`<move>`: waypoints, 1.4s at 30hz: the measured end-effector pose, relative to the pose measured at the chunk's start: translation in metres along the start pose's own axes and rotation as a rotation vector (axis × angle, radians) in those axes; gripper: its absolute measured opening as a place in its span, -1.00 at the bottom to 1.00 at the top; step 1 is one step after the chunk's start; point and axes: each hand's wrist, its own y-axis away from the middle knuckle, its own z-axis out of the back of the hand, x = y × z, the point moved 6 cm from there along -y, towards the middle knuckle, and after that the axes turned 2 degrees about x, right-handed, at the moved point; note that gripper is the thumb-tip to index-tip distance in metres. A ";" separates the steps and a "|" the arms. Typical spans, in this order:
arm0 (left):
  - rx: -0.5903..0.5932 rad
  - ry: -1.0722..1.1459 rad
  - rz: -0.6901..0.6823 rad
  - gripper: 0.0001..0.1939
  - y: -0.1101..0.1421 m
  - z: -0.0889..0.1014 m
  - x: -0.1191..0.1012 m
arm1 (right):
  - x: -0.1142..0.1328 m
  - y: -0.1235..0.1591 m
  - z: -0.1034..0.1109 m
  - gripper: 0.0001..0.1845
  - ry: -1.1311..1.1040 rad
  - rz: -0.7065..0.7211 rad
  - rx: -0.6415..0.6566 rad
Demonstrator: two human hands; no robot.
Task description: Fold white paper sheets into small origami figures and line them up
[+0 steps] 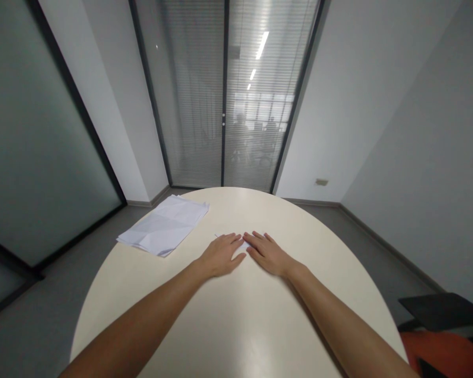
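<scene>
Head: left hand [223,255], right hand [268,255] atop one paper [243,245]; one sheet pile [163,226].

The half-hidden sheet [243,246] and the stack [165,223] are matt paper (the latter creased), the tabletop [220,325] smoothly glossy.

Office meeting room: round table [232,310], blind-covered glass partition [197,105].

Bare surface is running across the round cream tabletop [236,320] beyond the left hand [221,255] and right hand [268,255] and down its right side; a stack of paper sheets [165,223] is blocking the far left, the hands are covering much of a small paper [243,246], and the forearms [157,315] are flanking an open near middle
</scene>
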 end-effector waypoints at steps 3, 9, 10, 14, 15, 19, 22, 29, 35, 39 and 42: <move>0.020 0.015 -0.008 -0.46 0.000 -0.002 0.000 | -0.005 -0.003 0.007 -0.53 0.004 0.084 -0.130; 0.043 0.022 -0.037 -0.43 0.002 -0.004 0.001 | -0.007 -0.005 0.011 -0.59 0.002 0.200 -0.183; 0.050 0.022 -0.044 -0.42 0.002 -0.004 0.001 | -0.009 -0.005 0.011 -0.59 -0.011 0.186 -0.184; 0.073 0.022 -0.063 -0.41 0.001 -0.003 -0.002 | -0.020 -0.003 0.013 -0.63 -0.065 0.100 -0.184; 0.077 0.022 -0.061 -0.41 0.001 -0.003 -0.002 | -0.021 -0.003 0.014 -0.65 -0.071 0.086 -0.181; 0.066 0.022 -0.040 -0.39 0.001 -0.002 -0.003 | -0.023 -0.001 0.018 -0.68 -0.079 0.062 -0.147; 0.043 0.030 -0.055 -0.41 0.003 0.001 -0.005 | -0.021 0.001 0.020 -0.66 -0.076 0.061 -0.128; 0.016 0.060 -0.079 -0.49 0.004 0.005 -0.007 | -0.018 0.003 0.025 -0.58 -0.014 0.020 -0.182; 0.042 0.048 -0.064 -0.43 0.004 -0.002 -0.003 | -0.023 0.006 0.030 -0.58 0.008 -0.020 -0.130; 0.063 0.051 -0.049 -0.40 0.004 -0.006 0.000 | -0.028 0.006 0.031 -0.56 0.004 -0.041 -0.136; 0.067 0.058 -0.041 -0.40 0.004 -0.007 0.001 | -0.030 0.007 0.032 -0.55 -0.008 -0.052 -0.147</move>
